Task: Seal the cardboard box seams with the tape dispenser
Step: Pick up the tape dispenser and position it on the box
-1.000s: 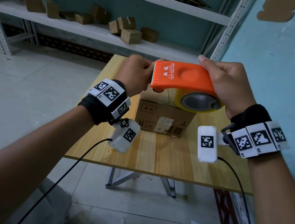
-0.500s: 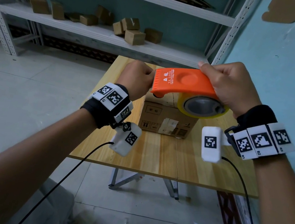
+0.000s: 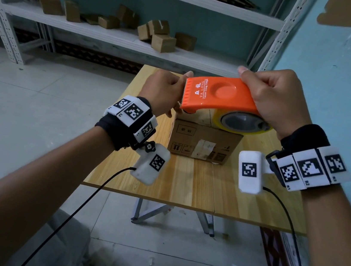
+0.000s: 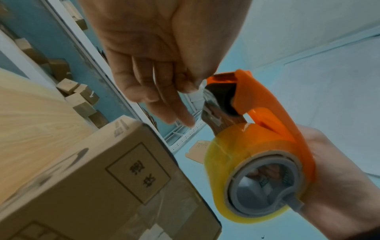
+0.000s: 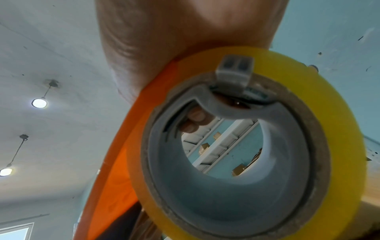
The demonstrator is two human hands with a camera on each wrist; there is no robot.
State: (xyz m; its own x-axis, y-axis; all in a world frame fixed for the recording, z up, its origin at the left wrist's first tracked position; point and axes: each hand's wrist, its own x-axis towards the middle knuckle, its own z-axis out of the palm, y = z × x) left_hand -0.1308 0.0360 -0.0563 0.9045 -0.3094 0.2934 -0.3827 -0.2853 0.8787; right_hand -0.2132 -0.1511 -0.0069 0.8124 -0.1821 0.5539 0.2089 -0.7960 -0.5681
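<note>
An orange tape dispenser (image 3: 217,96) with a yellowish roll of tape (image 3: 239,123) hangs in the air above a brown cardboard box (image 3: 202,141). My right hand (image 3: 272,96) grips the dispenser around its rear, over the roll. At the toothed cutter end my left hand (image 3: 164,90) pinches the free end of the tape. In the left wrist view the left fingers (image 4: 164,91) meet the tape end at the dispenser's (image 4: 265,110) mouth, over the box (image 4: 98,178). The roll (image 5: 242,146) fills the right wrist view.
The box stands on a light wooden table (image 3: 186,179) near its far side. A blue wall (image 3: 347,78) runs close along the right. Behind the table a white metal shelf (image 3: 116,34) holds several small cardboard boxes. Grey floor lies to the left.
Both hands and the dispenser stay almost in place above the box; the left hand's thumb now shows at the cutter end. The camera has shifted slightly.
</note>
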